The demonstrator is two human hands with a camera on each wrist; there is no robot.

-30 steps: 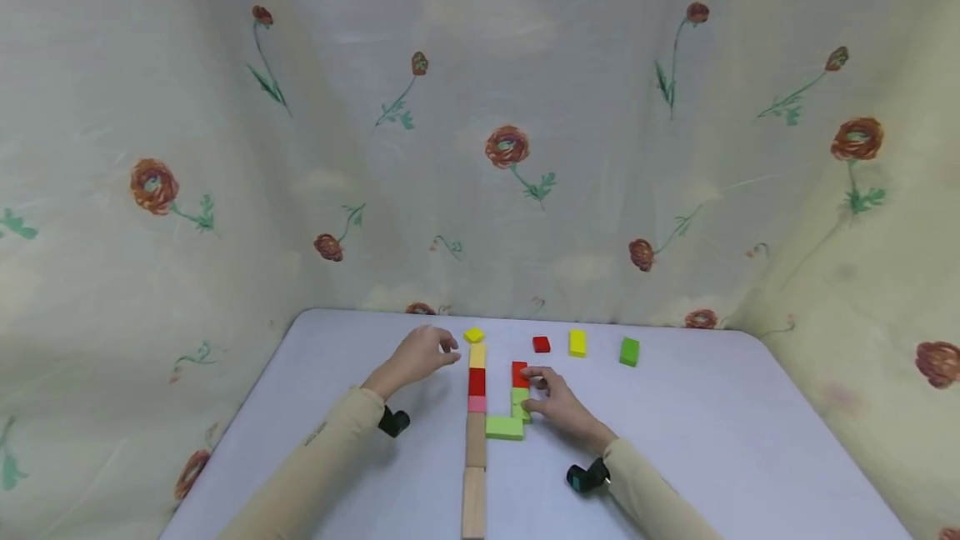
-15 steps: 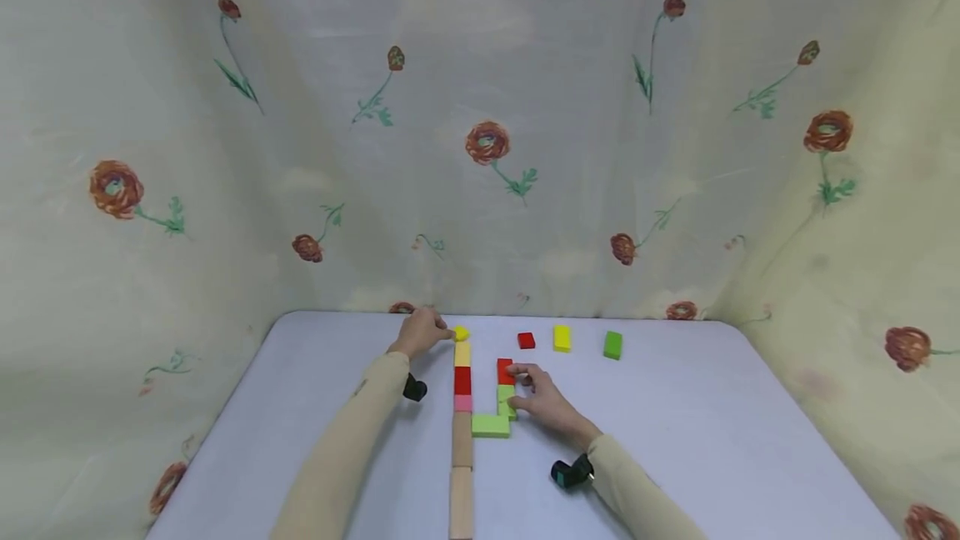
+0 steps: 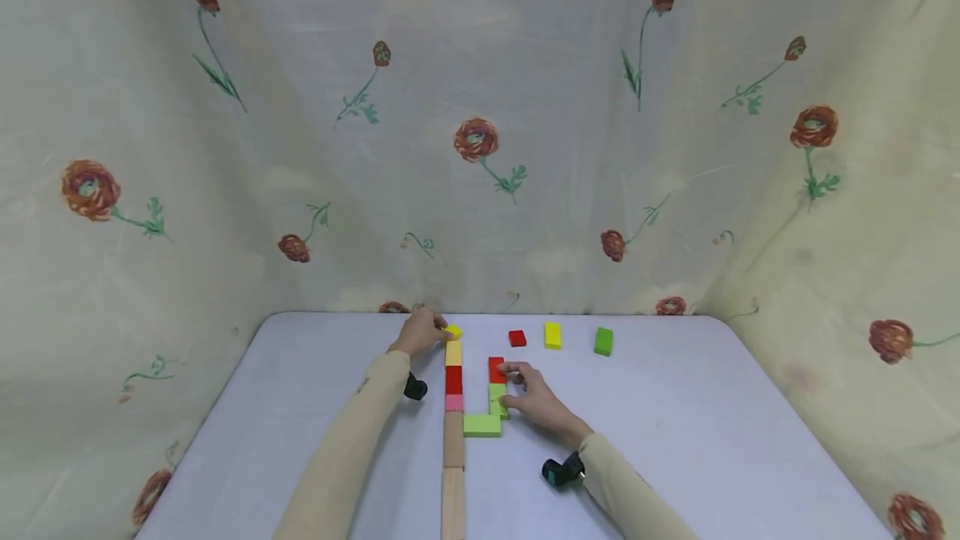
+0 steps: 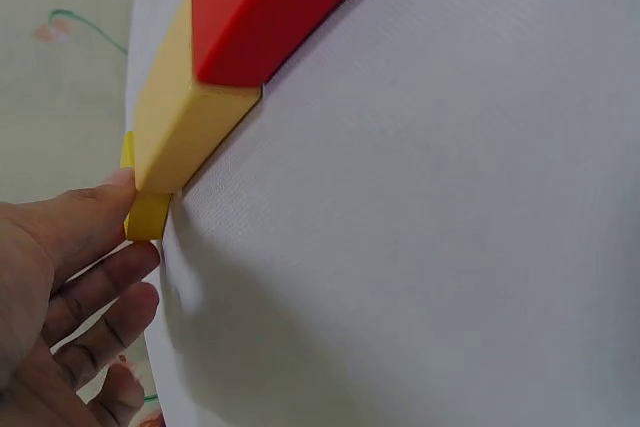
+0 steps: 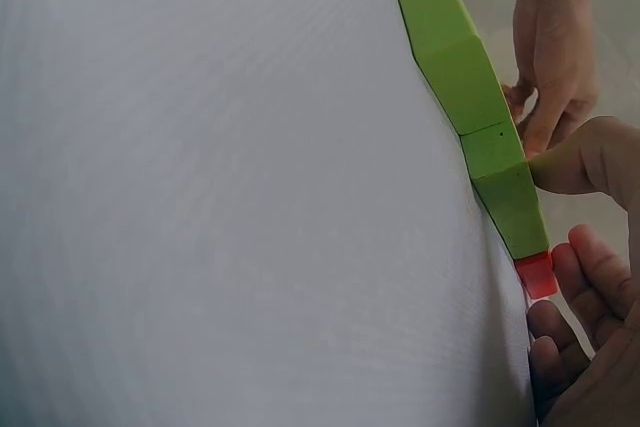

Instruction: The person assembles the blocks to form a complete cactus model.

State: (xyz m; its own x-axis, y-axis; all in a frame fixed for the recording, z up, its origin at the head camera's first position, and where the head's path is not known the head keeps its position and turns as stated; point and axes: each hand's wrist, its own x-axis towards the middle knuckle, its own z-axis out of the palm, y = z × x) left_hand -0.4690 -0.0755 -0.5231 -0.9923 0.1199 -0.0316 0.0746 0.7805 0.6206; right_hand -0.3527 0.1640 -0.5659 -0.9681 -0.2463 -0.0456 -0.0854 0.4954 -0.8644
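At the far end of the left row, my left hand [image 3: 422, 332] pinches a small yellow block [image 4: 149, 217] between thumb and fingers. That block meets the end of a pale yellow block [image 4: 172, 132], which adjoins a red block [image 4: 270, 12]. My right hand [image 3: 542, 397] lies along the second, shorter row. Its thumb touches a light green block [image 5: 512, 209], and its index finger reaches the red end block [image 5: 537, 275]. The fingers are loosely bent, not wrapped around either block. How firmly they press cannot be told.
Toward me the left row continues with a pink block [image 3: 453, 402] and wooden blocks [image 3: 453, 440]. A light green block [image 3: 482, 426] bridges the two rows. Loose red [image 3: 517, 338], yellow [image 3: 552, 336] and green [image 3: 603, 342] blocks lie near the back edge. A flowered curtain [image 3: 555, 215] hangs behind.
My left hand has moved forward and right to the yellow block and taken hold of it. My right hand keeps its place at the short row. The head view has shifted slightly.
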